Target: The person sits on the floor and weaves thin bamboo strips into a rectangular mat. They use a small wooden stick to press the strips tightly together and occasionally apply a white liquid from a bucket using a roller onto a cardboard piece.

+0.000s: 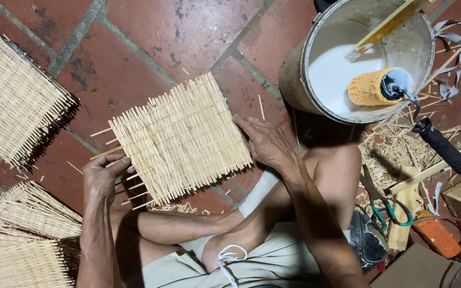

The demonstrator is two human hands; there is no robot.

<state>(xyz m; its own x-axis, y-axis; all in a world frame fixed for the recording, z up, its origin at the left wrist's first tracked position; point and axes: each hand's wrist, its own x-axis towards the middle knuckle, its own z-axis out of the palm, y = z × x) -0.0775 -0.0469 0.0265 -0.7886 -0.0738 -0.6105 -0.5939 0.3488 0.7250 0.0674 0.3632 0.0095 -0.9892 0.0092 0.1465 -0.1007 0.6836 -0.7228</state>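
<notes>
A square woven bamboo mat is held a little above the red tiled floor, tilted, with loose stick ends jutting from its left and bottom edges. My left hand grips its lower left corner, fingers curled around the protruding sticks. My right hand presses flat against its right edge, fingers spread along the weave. My crossed legs sit just below the mat.
A tub of white glue with a yellow paint roller and a wooden stick stands at the upper right. Stacked woven mats lie at the left and lower left. Bamboo scraps, scissors and boxes clutter the right.
</notes>
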